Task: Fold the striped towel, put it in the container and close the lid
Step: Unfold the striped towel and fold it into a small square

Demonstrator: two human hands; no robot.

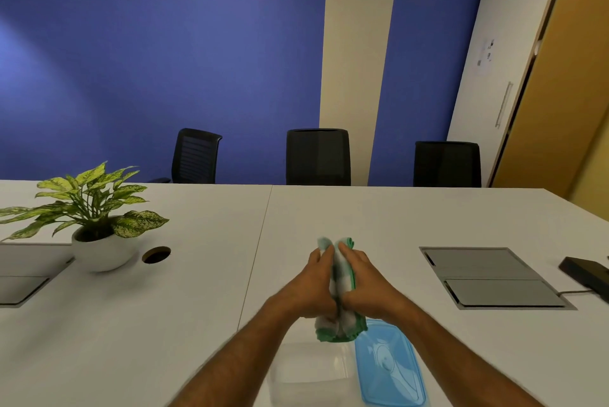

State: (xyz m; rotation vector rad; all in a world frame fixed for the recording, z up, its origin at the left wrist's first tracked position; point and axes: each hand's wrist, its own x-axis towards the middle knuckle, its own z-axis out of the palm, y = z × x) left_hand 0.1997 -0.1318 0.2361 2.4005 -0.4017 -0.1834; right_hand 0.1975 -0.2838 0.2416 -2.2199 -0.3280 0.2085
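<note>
The striped towel point(339, 278), white with green stripes and a green edge, is folded into a narrow bundle and pressed between both hands above the table. My left hand point(311, 288) grips its left side and my right hand point(365, 286) its right side. The towel's lower end hangs just above the clear plastic container point(309, 373), which stands open near the table's front edge. The blue lid point(389, 370) lies flat on the table, right beside the container.
A potted plant point(95, 225) in a white bowl stands at the left, next to a round cable hole point(156, 255). A grey cable hatch point(491, 278) and a black device point(586, 271) lie at the right. Three black chairs point(318, 156) stand behind the white table point(164, 324).
</note>
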